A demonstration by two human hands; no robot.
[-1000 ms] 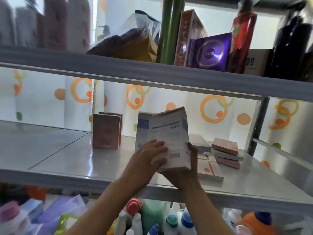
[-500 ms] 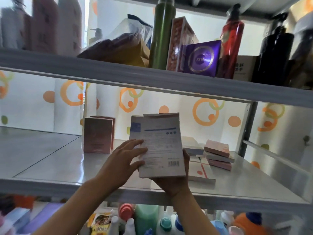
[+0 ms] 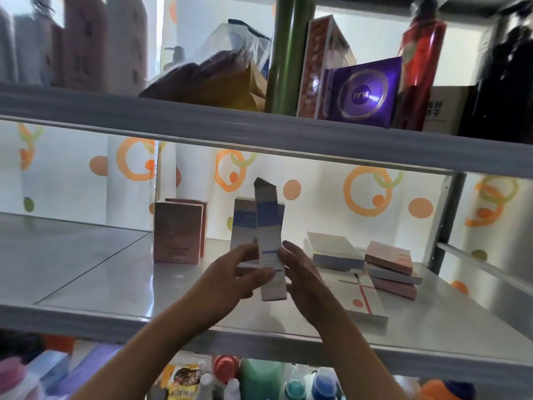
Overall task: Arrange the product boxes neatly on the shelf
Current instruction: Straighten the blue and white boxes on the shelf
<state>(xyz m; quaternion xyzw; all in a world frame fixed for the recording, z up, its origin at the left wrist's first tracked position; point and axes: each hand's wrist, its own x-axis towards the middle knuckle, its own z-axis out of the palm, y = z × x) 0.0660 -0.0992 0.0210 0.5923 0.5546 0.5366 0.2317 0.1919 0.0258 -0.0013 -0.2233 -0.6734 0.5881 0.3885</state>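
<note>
A white box with a blue band (image 3: pixel 269 241) stands upright over the middle shelf (image 3: pixel 86 272), turned edge-on toward me, its top flap sticking up. My left hand (image 3: pixel 230 278) grips its left side with thumb and fingers. My right hand (image 3: pixel 300 272) holds its right side. A second white and blue box (image 3: pixel 243 223) stands just behind it. Two pink boxes (image 3: pixel 177 232) stand upright to the left. To the right, a white box (image 3: pixel 334 251), a stack of pink and grey boxes (image 3: pixel 389 267) and a white box with red marks (image 3: pixel 364 301) lie flat.
The upper shelf (image 3: pixel 259 134) hangs close above, carrying bottles, a bag, a purple box (image 3: pixel 362 92) and a tall patterned box (image 3: pixel 315 64). A grey upright post (image 3: pixel 445 217) stands at the right. Bottles (image 3: pixel 259 379) crowd the level below.
The white and blue box has been turned from showing its broad printed face to showing its narrow side. My left hand shifted from the face to the box's left edge.
</note>
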